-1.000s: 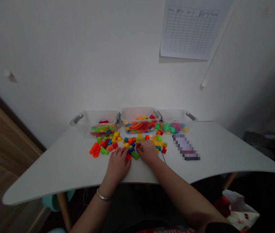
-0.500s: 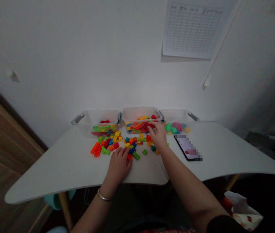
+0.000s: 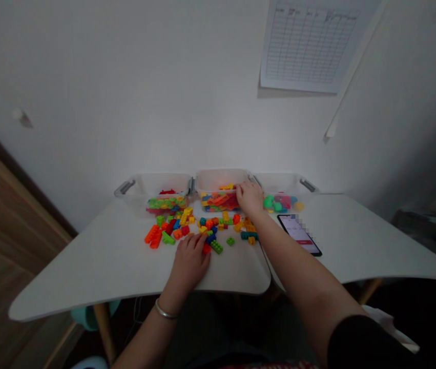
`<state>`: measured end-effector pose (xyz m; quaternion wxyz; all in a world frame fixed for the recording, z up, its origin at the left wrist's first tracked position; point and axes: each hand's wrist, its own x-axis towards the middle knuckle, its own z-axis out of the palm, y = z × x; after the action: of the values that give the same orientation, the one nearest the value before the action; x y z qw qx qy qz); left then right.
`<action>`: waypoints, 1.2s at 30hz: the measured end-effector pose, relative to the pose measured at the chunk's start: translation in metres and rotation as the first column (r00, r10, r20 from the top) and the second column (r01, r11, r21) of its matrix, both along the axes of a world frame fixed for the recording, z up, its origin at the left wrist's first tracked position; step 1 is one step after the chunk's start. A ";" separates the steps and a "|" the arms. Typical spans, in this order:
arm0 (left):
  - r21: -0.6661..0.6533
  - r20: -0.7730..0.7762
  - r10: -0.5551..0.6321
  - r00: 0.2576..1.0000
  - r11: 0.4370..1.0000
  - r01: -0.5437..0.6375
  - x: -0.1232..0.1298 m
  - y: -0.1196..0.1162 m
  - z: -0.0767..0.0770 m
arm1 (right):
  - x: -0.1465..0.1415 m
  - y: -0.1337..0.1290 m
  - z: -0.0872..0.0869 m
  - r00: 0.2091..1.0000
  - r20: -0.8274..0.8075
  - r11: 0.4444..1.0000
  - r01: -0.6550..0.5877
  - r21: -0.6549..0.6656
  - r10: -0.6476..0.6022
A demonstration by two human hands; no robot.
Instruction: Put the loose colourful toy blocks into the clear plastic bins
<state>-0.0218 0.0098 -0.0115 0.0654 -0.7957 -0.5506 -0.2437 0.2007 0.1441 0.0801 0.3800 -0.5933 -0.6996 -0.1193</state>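
My left hand [image 3: 191,256] lies on the white table at the near edge of a spread of toy building bricks, fingers stretched forward and lightly apart. By its thumb and index finger are an orange-red brick [image 3: 206,249] and a green brick [image 3: 216,246]. Dark blue bricks [image 3: 210,238] sit just ahead of its fingertips. My right hand [image 3: 251,197] is over the right front of the middle clear plastic box [image 3: 221,177], its fingers bent inward. Its fingertips are partly hidden, so anything in them cannot be made out. Red, orange and yellow pieces fill the bottom of that box.
A left clear box [image 3: 160,180] holds mostly green pieces; a right one [image 3: 281,180] holds round green, pink and yellow pieces. A phone [image 3: 298,234] lies right of my right forearm. Orange bricks [image 3: 153,237] lie at the left. The wall stands behind the boxes.
My right hand has moved forward and slightly up, from in front of the middle box to over its right side. My left hand stays in place among the bricks.
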 end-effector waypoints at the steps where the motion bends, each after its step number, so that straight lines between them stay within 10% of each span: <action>1: -0.004 -0.001 0.000 1.000 1.000 0.000 0.000 0.000 0.000 | 0.000 -0.001 -0.003 1.000 0.011 1.000 -0.010 0.022 0.010; 21: 0.023 0.009 0.005 1.000 1.000 -0.005 0.000 0.000 -0.003 | -0.010 -0.054 -0.045 0.968 -0.150 0.972 -0.179 0.151 0.202; 27: 0.018 0.001 0.001 1.000 1.000 -0.001 0.001 0.000 -0.002 | -0.037 -0.087 -0.077 0.928 -0.073 0.927 -0.370 -0.059 0.366; 36: 0.023 0.000 0.000 1.000 1.000 0.000 0.000 0.000 -0.002 | -0.032 -0.095 -0.078 0.880 -0.046 0.866 -0.475 -0.156 0.474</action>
<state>-0.0214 0.0095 -0.0136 0.0747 -0.7949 -0.5477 -0.2502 0.1685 0.0491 0.0021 0.3501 -0.4328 -0.8299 0.0371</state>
